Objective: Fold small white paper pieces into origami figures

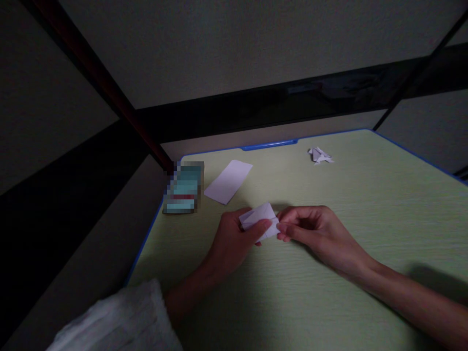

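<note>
Here the left hand (233,239) grips the folded paper (261,213) while the right hand (325,235) pinches its corner

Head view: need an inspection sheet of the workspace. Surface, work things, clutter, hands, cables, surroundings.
Surface: pale green table with blue edging; dim, uneven light.
Work things: folded paper between the hands; rectangular sheet lying flat beyond the left hand; small folded paper figure toward the far edge.
Clutter: pixelated item at the table's left side, details unreadable.
Hands: left hand grips the folded paper, thumb on top; right hand pinches its right-hand edge.
Cables: nothing seen.
Surroundings: grey wall with a glossy black band behind the table.
</note>
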The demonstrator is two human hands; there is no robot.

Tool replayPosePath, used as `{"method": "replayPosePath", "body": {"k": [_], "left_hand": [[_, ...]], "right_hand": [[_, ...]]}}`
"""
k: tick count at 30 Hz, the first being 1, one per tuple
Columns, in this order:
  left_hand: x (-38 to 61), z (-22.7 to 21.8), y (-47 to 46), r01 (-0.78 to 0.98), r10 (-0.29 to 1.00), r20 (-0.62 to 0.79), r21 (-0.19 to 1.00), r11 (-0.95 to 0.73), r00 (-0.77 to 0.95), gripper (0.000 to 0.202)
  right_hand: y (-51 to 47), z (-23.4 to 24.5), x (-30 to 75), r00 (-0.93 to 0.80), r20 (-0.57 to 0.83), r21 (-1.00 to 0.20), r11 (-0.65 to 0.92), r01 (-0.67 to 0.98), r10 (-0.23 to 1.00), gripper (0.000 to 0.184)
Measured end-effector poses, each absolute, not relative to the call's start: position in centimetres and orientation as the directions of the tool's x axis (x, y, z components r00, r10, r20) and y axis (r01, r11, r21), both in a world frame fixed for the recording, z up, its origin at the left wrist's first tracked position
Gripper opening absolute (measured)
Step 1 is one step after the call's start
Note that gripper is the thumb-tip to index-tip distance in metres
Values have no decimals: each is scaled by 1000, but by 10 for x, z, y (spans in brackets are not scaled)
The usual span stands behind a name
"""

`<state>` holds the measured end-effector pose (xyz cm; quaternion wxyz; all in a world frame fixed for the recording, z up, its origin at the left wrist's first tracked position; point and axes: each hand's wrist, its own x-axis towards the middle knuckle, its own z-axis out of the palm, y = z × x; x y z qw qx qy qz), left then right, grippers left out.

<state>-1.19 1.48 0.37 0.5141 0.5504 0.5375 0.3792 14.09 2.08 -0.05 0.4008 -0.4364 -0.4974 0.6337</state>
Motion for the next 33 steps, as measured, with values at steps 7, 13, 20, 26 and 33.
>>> {"method": "replayPosePath", "body": {"k": [7, 13, 20, 26, 33], "left_hand": [[-13, 4, 13, 216, 988, -84, 975, 55, 126, 18], [-14, 5, 13, 228, 991, -81, 972, 55, 109, 18], [-13, 5, 13, 264, 994, -60, 964, 33, 96, 18], [-13, 6, 12, 282, 988, -88, 958, 49, 127, 18], [-12, 3, 10, 232, 975, -120, 970, 75, 187, 17]], "right_hand": [[21, 0, 139, -303, -173, -976, -204, -74, 937, 10], [20, -2, 140, -443, -157, -981, -190, -30, 883, 18], [20, -2, 141, -496, -104, -994, -111, 14, 862, 24], [20, -1, 143, -546, -117, -992, -124, 24, 829, 17], [22, 0, 145, -517, -31, -997, 7, 71, 855, 19]]}}
